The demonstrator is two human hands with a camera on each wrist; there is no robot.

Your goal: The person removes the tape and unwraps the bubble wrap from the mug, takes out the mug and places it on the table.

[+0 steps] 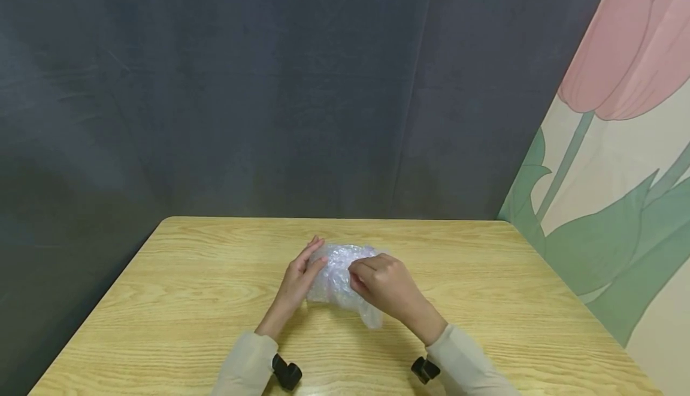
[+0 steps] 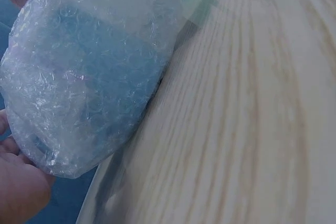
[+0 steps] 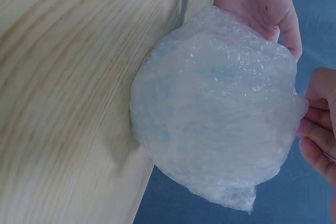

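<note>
A bundle of clear bubble wrap [image 1: 341, 258] stands on the wooden table, rounded and crinkled, with faint lilac streaks. A bluish patch shows through the bubble wrap [image 2: 113, 72] in the left wrist view; what lies inside is hidden. My left hand [image 1: 296, 275] rests against the bundle's left end, thumb over the near side and fingers fairly straight toward the back. From the right, my right hand [image 1: 384, 281] pinches the wrap near the top with curled fingers. A loose flap of wrap [image 1: 372, 315] hangs below that hand.
The wooden table [image 1: 215, 276] has light grain and rounded far corners. A dark curtain [image 1: 269, 96] hangs behind it. Along the right side runs a tulip-patterned panel [image 1: 604, 222]. Black wrist cameras [image 1: 288, 374] sit at both cuffs.
</note>
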